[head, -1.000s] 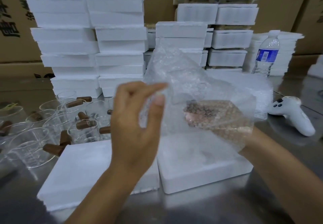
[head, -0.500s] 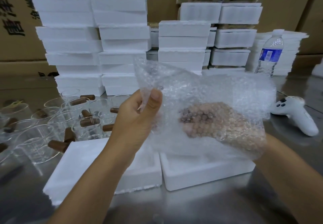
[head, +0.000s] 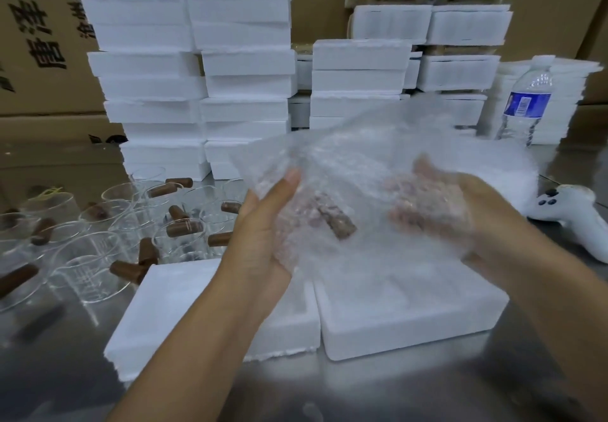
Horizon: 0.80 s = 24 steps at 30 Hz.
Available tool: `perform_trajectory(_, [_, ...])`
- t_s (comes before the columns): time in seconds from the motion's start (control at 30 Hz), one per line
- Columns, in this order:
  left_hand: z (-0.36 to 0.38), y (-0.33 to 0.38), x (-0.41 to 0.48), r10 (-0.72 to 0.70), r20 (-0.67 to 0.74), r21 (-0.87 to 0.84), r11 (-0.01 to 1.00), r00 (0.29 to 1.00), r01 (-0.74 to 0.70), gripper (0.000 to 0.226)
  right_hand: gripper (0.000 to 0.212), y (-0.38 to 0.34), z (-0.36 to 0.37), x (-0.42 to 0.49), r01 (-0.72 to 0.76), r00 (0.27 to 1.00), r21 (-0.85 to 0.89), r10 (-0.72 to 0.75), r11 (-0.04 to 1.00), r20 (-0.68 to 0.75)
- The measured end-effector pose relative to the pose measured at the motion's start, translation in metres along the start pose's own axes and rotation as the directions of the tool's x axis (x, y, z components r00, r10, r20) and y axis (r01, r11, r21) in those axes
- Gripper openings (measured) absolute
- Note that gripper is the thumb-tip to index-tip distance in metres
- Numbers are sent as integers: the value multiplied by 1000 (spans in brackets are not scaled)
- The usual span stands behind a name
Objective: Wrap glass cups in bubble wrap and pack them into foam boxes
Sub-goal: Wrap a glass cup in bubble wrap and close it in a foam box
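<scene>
1. Turned from its earlier corner pinch, the left hand (head: 263, 234) now grips the bubble wrap (head: 362, 145), thumb on top, above the foam box (head: 411, 333).
2. Right hand (head: 437, 214) lies under the wrap; I cannot tell its grip.
3. Brown cup handle (head: 337, 222) shows through the wrap, above the box.

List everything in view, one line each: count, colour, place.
bubble wrap: one sheet, clear, above the open foam box
brown handle: one, showing through the wrap
glass cups: many, clear, brown handles, table left
open foam box: one, white, under the hands
foam piece: one, white, beside it
foam stacks: many, white, behind
water bottle: one, blue label, right rear
controller: one, white, right
cartons: brown, background
table: one, metal
left hand: holds wrap
right hand: holds wrap
</scene>
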<state>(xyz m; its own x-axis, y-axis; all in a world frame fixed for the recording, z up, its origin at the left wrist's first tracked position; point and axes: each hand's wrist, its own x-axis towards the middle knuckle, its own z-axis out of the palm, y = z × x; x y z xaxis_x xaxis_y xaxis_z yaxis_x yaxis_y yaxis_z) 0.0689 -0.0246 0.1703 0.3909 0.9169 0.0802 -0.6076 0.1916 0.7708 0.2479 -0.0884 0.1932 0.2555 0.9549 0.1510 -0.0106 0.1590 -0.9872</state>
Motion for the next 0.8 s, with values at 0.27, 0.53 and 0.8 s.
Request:
perform_trajectory(0.27, [-15, 8, 7, 43, -14, -395, 918, 999, -46, 54, 67, 14, -1, 13, 151, 970, 1, -148, 989, -191])
perform_trajectory(0.53, [-8, -2, 5, 40, 58, -250, 968, 998, -24, 67, 21, 27, 17, -2, 180, 960, -189, -131, 965, 246])
perform_trajectory(0.8, [0, -12, 3, 126, 5, 70, 990, 992, -126, 84, 18, 18, 7, 6, 232, 968, -110, -240, 967, -70])
